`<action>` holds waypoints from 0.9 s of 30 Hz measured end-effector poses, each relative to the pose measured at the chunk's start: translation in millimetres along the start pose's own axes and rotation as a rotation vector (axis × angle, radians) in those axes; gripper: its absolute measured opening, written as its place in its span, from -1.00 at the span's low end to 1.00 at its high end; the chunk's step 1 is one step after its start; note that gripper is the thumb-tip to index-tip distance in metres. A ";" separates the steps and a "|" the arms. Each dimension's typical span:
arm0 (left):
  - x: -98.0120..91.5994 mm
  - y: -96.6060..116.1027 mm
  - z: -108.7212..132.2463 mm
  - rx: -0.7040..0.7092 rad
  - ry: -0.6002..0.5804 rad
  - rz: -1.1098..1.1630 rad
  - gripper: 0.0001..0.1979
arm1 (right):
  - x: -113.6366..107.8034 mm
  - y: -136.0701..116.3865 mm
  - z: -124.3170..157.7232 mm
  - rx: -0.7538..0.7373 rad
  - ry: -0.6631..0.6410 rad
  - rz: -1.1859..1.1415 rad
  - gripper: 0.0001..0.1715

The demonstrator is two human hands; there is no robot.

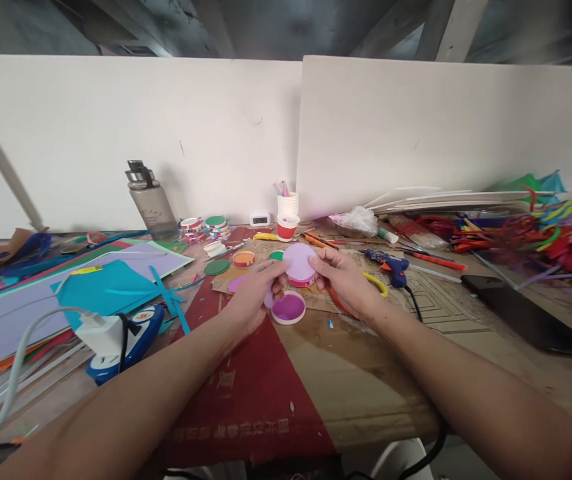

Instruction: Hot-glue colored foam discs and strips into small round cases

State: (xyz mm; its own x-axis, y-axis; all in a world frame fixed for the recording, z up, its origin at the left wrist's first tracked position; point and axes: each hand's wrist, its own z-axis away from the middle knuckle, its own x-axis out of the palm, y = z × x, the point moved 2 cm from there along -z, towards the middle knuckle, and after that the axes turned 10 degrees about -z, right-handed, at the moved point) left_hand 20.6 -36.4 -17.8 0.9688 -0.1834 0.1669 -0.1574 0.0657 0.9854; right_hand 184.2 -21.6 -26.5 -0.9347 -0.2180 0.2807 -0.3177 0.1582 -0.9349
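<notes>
Two white boards line the back, above one cardboard cover with a dark red area. On the work surface are one dark tablet at the right, one grey bottle at the back left and one blue power strip at the left.

Two hands meet near the middle: the left hand and the right hand clamp fingers and thumbs on opposite edges of one lilac disc. One glue gun lies right of them. Just below the disc is one purple dish; one orange ring and two green discs lie farther back.

Cardboard stretches from the dish to its near edge, with forearms crossing both sides.
</notes>
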 end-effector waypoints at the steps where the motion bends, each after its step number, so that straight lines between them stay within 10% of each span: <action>1: -0.4 -0.6 0.0 0.011 -0.003 -0.025 -0.67 | -0.2 0.3 -0.6 -0.003 0.004 -0.008 -0.46; 10: -6.8 -2.2 -3.5 0.066 0.051 -0.098 -0.66 | -8.7 -12.0 -2.1 -0.103 -0.007 0.448 -0.60; 17: -13.8 0.7 -8.3 0.087 0.056 -0.092 -0.65 | -90.6 -51.7 0.2 0.127 0.341 1.383 -0.66; 23: -15.5 -4.3 -14.0 0.132 0.058 -0.157 -0.63 | -142.4 -42.7 11.8 0.323 0.479 1.462 -0.53; 27: -17.0 -7.4 -16.1 0.161 0.058 -0.205 -0.62 | -152.3 -35.2 2.2 0.334 0.518 1.326 -0.78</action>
State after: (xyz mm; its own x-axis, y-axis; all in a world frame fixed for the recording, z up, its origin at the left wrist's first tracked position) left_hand 8.4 -18.0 -28.5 0.9922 -0.1201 -0.0343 0.0192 -0.1252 0.9919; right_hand 338.1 4.0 -36.8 -0.4807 0.2814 -0.8305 0.7873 -0.2786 -0.5501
